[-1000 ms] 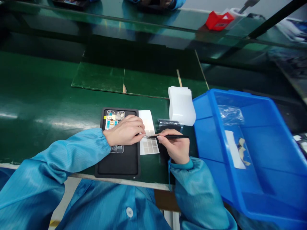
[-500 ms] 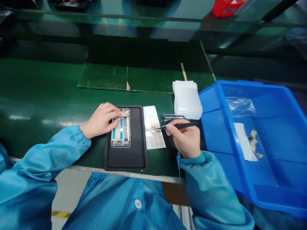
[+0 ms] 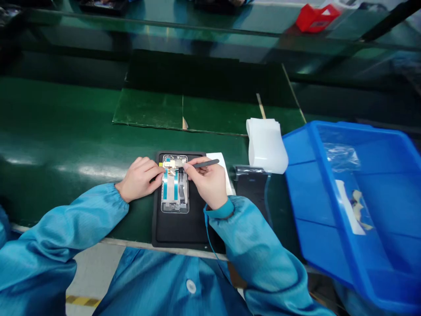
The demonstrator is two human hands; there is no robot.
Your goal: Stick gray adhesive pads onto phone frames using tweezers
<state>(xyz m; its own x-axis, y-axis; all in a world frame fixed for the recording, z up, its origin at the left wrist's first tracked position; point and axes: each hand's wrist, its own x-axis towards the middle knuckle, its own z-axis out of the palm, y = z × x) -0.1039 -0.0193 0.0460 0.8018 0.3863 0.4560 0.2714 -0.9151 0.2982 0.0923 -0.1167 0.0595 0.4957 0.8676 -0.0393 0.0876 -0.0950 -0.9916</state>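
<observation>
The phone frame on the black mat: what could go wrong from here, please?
The tweezers in the right hand point at the gold-coloured parts at the top of the phone frame, so a slip could scratch or bend them. The bare fingers of the left hand touch the frame's edge and might leave marks. The frame seems to lie loose on the black mat, so it could perhaps shift under pressure.

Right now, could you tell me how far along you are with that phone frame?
Teal strips already lie on the phone frame. The right hand works black tweezers at its top end while the left hand steadies it. Remaining: perhaps the white sheet beside it, partly hidden.
</observation>
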